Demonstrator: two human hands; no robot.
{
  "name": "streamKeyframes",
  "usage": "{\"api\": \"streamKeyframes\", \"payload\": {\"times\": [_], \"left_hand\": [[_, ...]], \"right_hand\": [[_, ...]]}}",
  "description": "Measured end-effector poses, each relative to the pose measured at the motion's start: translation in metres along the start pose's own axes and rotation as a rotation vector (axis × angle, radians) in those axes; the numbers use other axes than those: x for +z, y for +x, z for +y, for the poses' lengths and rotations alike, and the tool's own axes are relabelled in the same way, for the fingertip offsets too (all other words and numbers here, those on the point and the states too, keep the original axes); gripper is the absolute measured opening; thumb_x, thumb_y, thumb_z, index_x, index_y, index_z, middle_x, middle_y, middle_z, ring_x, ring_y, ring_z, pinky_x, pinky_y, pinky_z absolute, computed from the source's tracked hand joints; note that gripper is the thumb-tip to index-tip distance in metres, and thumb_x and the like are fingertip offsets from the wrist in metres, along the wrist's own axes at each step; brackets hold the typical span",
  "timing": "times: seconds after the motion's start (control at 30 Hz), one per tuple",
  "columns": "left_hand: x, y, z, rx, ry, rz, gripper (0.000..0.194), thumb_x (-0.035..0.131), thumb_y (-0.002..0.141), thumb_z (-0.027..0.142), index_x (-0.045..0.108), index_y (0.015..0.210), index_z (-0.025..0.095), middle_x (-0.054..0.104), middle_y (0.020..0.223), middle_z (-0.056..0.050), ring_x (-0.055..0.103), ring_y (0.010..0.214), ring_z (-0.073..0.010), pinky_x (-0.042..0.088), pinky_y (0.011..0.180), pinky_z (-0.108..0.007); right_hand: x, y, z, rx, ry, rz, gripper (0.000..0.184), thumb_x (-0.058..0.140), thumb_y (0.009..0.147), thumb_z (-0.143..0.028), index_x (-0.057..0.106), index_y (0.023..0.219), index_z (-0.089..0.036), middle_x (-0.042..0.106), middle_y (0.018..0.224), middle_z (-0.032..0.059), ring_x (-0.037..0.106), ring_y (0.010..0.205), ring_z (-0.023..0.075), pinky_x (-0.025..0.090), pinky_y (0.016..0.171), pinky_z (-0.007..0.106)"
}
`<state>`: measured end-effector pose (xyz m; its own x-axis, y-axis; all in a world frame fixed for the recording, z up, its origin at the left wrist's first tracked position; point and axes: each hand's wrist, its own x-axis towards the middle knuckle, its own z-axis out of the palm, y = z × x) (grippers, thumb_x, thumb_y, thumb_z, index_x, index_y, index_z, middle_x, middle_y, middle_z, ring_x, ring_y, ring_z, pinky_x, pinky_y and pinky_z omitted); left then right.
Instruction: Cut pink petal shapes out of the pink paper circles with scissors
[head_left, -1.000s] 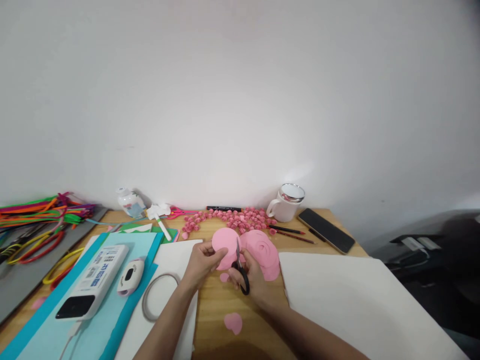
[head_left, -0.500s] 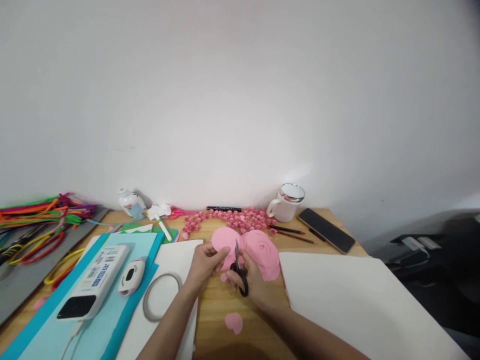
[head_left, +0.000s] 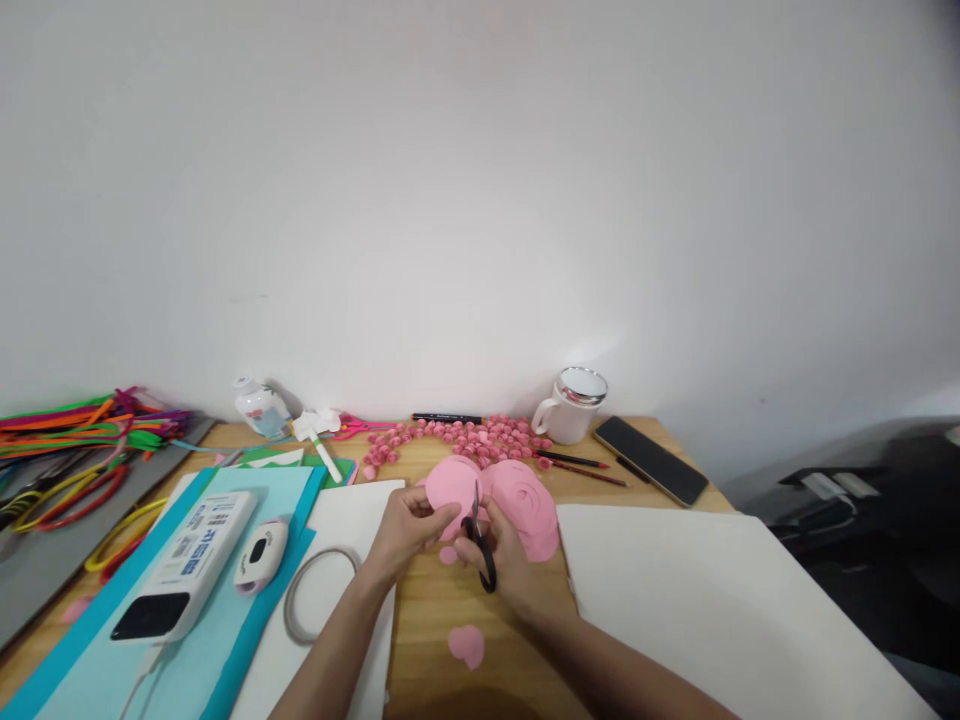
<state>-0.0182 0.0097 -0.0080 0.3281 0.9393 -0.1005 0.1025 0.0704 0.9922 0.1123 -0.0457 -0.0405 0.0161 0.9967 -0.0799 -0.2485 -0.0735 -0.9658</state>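
Observation:
My left hand pinches a round piece of pink paper by its lower edge, thumb on top. In my right hand is a pair of scissors with black handles, its blades pointing away from me at the paper's right edge. Just behind and right of the scissors lies a stack of pink paper circles, the top one marked with a spiral. A small pink paper scrap rests on the wooden table below my hands.
Many rolled pink paper rosettes lie along the wall. A white mug and a phone stand beyond to the right. White sheets flank both sides; a white power bank and tape ring sit left.
The pink paper in my left hand has turned and shifted slightly to the right. The scissor blades have come closer together. Both hands stay in nearly the same place.

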Motion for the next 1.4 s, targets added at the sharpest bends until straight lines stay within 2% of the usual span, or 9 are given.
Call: {"api": "streamKeyframes", "payload": {"times": [0.3, 0.5, 0.7, 0.87, 1.07, 1.4], "left_hand": [[-0.002, 0.001, 0.001, 0.018, -0.039, 0.005, 0.037, 0.074, 0.062, 0.04, 0.049, 0.05, 0.014, 0.039, 0.038, 0.008, 0.028, 0.037, -0.0037, 0.016, 0.04, -0.02], [-0.002, -0.001, 0.006, 0.012, -0.074, 0.005, 0.035, 0.074, 0.063, 0.037, 0.049, 0.052, 0.015, 0.04, 0.037, 0.009, 0.028, 0.034, -0.0033, 0.017, 0.037, -0.018], [0.003, 0.001, 0.001, -0.017, -0.163, -0.08, 0.031, 0.069, 0.069, 0.04, 0.051, 0.06, 0.016, 0.047, 0.04, 0.007, 0.035, 0.031, -0.0052, 0.023, 0.035, -0.018], [0.002, 0.001, -0.002, -0.009, -0.034, -0.013, 0.04, 0.071, 0.067, 0.042, 0.048, 0.048, 0.015, 0.042, 0.034, 0.007, 0.032, 0.032, -0.0045, 0.021, 0.037, -0.019], [-0.002, 0.0, 0.001, 0.001, 0.001, -0.057, 0.035, 0.072, 0.064, 0.042, 0.053, 0.053, 0.014, 0.039, 0.037, 0.008, 0.028, 0.035, -0.0036, 0.017, 0.038, -0.019], [-0.004, 0.0, 0.002, -0.001, -0.018, -0.042, 0.031, 0.073, 0.064, 0.036, 0.053, 0.054, 0.014, 0.04, 0.037, 0.008, 0.028, 0.035, -0.0034, 0.017, 0.038, -0.018]], "right_hand": [[-0.003, 0.007, 0.021, 0.025, 0.033, -0.004, 0.049, 0.072, 0.062, -0.033, 0.048, 0.102, -0.019, 0.054, 0.051, -0.0082, 0.047, 0.04, 0.0092, 0.033, 0.039, 0.019], [-0.001, 0.005, 0.015, 0.025, 0.036, -0.025, 0.042, 0.068, 0.067, -0.034, 0.048, 0.101, -0.019, 0.046, 0.045, -0.0109, 0.043, 0.038, 0.0084, 0.032, 0.037, 0.018], [-0.002, 0.004, 0.017, 0.018, 0.007, -0.045, 0.041, 0.07, 0.067, -0.031, 0.048, 0.099, -0.021, 0.047, 0.048, -0.0105, 0.046, 0.041, 0.0097, 0.035, 0.039, 0.02], [-0.002, 0.003, 0.015, 0.007, 0.002, -0.039, 0.045, 0.072, 0.066, -0.031, 0.046, 0.102, -0.02, 0.052, 0.053, -0.0084, 0.051, 0.044, 0.0113, 0.038, 0.043, 0.022], [-0.002, 0.003, 0.006, -0.031, 0.006, 0.003, 0.047, 0.073, 0.064, -0.038, 0.048, 0.1, -0.022, 0.058, 0.063, -0.0039, 0.06, 0.06, 0.0171, 0.044, 0.049, 0.025], [-0.002, 0.003, 0.006, -0.013, 0.018, -0.004, 0.049, 0.074, 0.063, -0.038, 0.049, 0.102, -0.023, 0.058, 0.063, -0.0039, 0.059, 0.059, 0.0168, 0.043, 0.048, 0.024]]}}
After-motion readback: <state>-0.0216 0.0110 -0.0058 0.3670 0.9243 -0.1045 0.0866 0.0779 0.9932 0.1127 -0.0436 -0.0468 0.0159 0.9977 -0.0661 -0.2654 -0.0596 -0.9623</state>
